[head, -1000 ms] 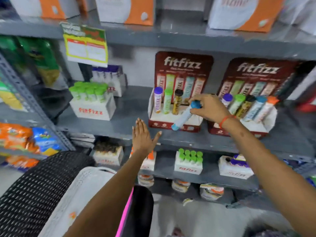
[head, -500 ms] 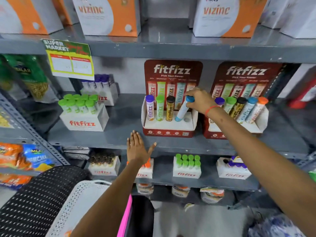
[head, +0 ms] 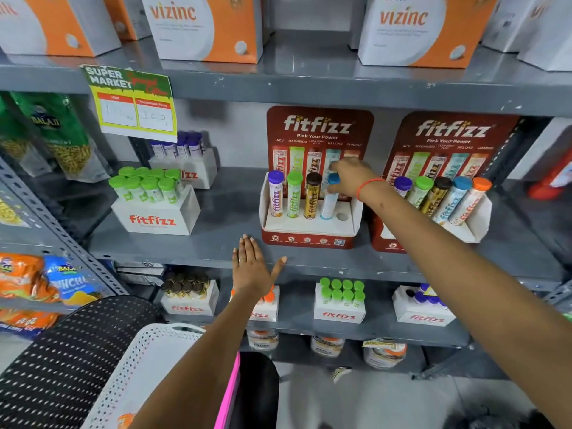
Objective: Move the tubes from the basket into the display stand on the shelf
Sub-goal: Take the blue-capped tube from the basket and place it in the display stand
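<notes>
A: Nearest, what's each hand doing?
B: Left hand (head: 252, 269) is flat and spread on the shelf (head: 173, 246), empty. Beyond, right hand (head: 349, 178) pinches the blue-capped tube (head: 329, 201), seated in the display stand (head: 309, 227).
A: What's left?
B: One hole right of that grip, I judge.

Grey metal shelving (head: 309, 85) stocked with boxed goods stands over a pale floor (head: 371, 404).

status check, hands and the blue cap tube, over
Right hand gripping blue-capped white tube, seated upright in fourth hole of red cardboard display stand. Left hand open, flat at grey shelf edge. Fifth hole empty, nothing blocking.
</notes>
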`<move>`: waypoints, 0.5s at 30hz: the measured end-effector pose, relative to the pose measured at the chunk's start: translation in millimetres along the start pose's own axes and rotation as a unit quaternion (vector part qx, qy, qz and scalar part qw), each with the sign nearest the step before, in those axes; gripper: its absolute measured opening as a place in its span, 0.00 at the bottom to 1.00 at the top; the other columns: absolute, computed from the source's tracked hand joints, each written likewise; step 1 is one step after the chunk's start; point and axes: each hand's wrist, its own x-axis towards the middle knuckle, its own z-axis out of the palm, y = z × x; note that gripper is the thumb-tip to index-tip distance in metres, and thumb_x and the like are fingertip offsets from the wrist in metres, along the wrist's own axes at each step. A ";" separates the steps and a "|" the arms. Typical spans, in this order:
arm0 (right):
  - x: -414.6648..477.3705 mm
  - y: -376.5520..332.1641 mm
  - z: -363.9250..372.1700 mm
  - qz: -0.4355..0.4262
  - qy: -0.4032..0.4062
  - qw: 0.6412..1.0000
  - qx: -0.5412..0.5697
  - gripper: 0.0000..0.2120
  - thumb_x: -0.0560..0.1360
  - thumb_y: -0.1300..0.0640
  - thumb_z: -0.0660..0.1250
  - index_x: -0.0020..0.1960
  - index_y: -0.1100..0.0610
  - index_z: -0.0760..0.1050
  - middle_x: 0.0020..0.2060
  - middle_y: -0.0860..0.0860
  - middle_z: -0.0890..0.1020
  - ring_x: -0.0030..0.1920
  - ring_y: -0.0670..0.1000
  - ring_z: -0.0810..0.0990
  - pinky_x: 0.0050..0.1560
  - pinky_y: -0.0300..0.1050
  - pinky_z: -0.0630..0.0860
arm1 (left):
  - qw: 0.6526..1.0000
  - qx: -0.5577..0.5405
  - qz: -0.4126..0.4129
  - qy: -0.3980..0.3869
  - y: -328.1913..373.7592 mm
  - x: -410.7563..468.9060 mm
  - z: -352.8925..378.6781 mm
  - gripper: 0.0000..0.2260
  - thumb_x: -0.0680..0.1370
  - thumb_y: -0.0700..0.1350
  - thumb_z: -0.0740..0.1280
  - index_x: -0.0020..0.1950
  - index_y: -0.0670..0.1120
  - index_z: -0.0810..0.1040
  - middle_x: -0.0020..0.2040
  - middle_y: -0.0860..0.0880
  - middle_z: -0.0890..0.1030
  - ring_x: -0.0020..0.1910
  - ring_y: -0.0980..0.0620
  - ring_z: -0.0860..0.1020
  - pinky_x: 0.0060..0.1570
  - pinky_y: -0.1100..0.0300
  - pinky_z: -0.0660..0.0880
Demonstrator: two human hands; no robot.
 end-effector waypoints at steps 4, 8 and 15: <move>-1.0 5.4 2.3 0.032 0.027 0.999 0.027 0.18 0.74 0.52 0.70 0.58 0.63 0.77 0.56 0.62 0.80 0.55 0.62 0.78 0.57 0.51 0.77 | 1.000 0.003 0.002 -0.005 1.6 -0.4 -1.2 0.46 0.69 0.73 0.37 0.76 0.43 0.38 0.79 0.43 0.42 0.77 0.44 0.42 0.74 0.49 0.39; -3.0 9.5 -3.6 -0.017 -0.036 0.997 0.059 0.20 0.73 0.64 0.69 0.65 0.58 0.74 0.65 0.59 0.77 0.64 0.60 0.74 0.66 0.50 0.71 | 1.000 0.001 0.006 -0.011 4.9 -2.2 -0.2 0.46 0.69 0.73 0.37 0.76 0.43 0.38 0.79 0.43 0.41 0.77 0.44 0.42 0.74 0.49 0.40; -8.4 10.3 5.8 0.034 0.004 0.997 0.065 0.19 0.74 0.53 0.69 0.60 0.63 0.75 0.58 0.62 0.79 0.57 0.61 0.77 0.57 0.50 0.74 | 1.000 0.004 0.006 -0.016 4.9 -4.7 -0.1 0.45 0.69 0.73 0.37 0.76 0.43 0.38 0.79 0.43 0.41 0.77 0.43 0.42 0.75 0.48 0.40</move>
